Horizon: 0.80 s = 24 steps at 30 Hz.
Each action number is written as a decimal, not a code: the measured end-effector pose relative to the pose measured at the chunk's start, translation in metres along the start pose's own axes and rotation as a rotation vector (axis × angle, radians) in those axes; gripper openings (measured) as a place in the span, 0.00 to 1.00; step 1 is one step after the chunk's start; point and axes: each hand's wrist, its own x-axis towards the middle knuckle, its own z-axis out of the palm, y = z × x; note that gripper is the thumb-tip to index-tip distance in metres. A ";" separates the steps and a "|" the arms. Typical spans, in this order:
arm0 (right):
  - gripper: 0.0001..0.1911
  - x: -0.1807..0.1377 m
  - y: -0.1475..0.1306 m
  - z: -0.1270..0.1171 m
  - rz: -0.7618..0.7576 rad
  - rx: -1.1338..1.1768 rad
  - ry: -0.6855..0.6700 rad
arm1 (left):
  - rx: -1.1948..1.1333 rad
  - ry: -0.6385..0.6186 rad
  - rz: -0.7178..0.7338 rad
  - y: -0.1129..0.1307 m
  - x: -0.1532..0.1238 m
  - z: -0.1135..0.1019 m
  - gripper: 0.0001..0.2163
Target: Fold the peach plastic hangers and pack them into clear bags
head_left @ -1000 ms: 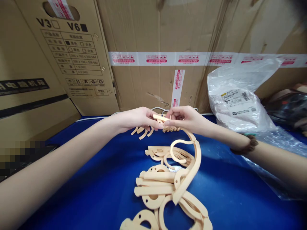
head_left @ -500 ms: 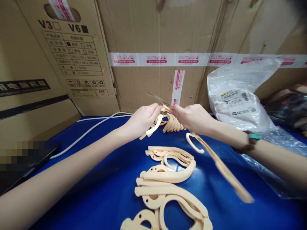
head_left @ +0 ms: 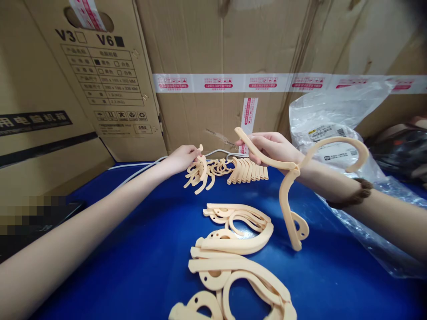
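Right hand, 3 o'clock of view centre: fingers curled closed around one arm of an unfolded hanger; from its joint, the gripped arm points to 10 o'clock, the hook to 2, the other arm to 6. Left hand, 9 o'clock: fingers drawn together on a curved piece above a loose pile. A row of arms lies at the pile's 3 o'clock. Folded hangers occupy the tabletop at 6 o'clock
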 end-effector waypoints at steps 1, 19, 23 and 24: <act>0.14 -0.001 0.000 0.001 -0.008 0.008 -0.001 | -0.009 -0.009 -0.020 -0.001 0.000 0.001 0.09; 0.12 -0.003 0.000 0.001 -0.063 0.014 0.064 | -0.033 -0.265 -0.103 0.018 0.014 0.011 0.13; 0.13 -0.002 -0.001 0.003 -0.049 0.010 0.121 | 0.106 -0.160 -0.101 -0.009 0.022 -0.003 0.11; 0.14 -0.002 -0.001 0.003 -0.046 0.010 0.132 | 0.139 -0.103 -0.097 -0.012 0.022 -0.004 0.09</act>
